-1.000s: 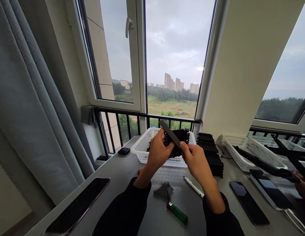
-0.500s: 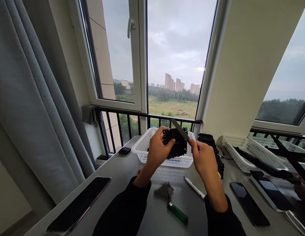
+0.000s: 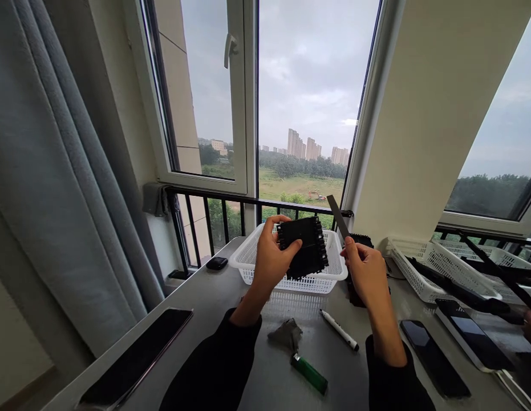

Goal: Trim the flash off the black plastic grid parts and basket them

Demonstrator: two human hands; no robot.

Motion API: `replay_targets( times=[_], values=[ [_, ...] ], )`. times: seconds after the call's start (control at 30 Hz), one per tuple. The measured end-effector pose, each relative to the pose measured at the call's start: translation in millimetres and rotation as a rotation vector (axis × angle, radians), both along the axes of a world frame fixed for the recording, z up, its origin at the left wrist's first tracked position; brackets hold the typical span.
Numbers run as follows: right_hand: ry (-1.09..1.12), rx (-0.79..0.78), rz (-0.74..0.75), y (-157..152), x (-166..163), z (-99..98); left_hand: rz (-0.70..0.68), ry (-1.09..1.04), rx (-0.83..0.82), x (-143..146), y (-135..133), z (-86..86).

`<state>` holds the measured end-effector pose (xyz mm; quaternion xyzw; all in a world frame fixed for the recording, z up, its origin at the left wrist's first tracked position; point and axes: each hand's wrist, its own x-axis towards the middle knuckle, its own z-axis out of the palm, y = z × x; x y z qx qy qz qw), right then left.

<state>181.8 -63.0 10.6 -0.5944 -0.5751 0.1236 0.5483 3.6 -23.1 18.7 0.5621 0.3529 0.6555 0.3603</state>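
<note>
My left hand (image 3: pixel 271 260) grips a black ribbed plastic part (image 3: pixel 303 246) and holds it up over a white basket (image 3: pixel 248 268). My right hand (image 3: pixel 364 271) is closed on a flat grey file (image 3: pixel 337 216), whose blade points up and away, a little to the right of the part and apart from it. A stack of similar black parts (image 3: pixel 360 240) stands on the table behind my right hand.
On the grey table lie a grey cloth (image 3: pixel 286 333), a green lighter (image 3: pixel 308 373), a white pen (image 3: pixel 339 329) and several phones (image 3: pixel 434 357). A second white basket (image 3: pixel 436 268) holds long black tools at right. A window railing (image 3: pixel 248 201) runs behind; a curtain (image 3: pixel 55 188) hangs at left.
My right hand has drawn the file off the black part and moved it right and upward. My left hand has turned the part so that its flat face shows.
</note>
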Motion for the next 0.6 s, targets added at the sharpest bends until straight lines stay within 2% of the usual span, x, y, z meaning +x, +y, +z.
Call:
replay_targets(
  times=[0.17, 0.27, 0.33, 0.47, 0.6],
  values=[
    [0.171, -0.13, 0.343, -1, -7, 1.7, -0.039, -0.182, -0.01, 3, 0, 3.5],
    [0.256, -0.168, 0.446, 4, -7, -3.7, -0.033, -0.238, -0.043, 3, 1, 3.4],
    [0.293, -0.134, 0.405, 9, -5, -7.7, -0.004, -0.211, -0.049, 1, 4, 1.8],
    [0.296, -0.024, 0.208, 16, 0, -12.3, 0.028, -0.028, -0.058, -3, 7, -1.7],
    [0.276, 0.03, 0.137, 18, 2, -12.0, -0.118, 0.041, -0.169, -5, 6, -2.1]
  ],
)
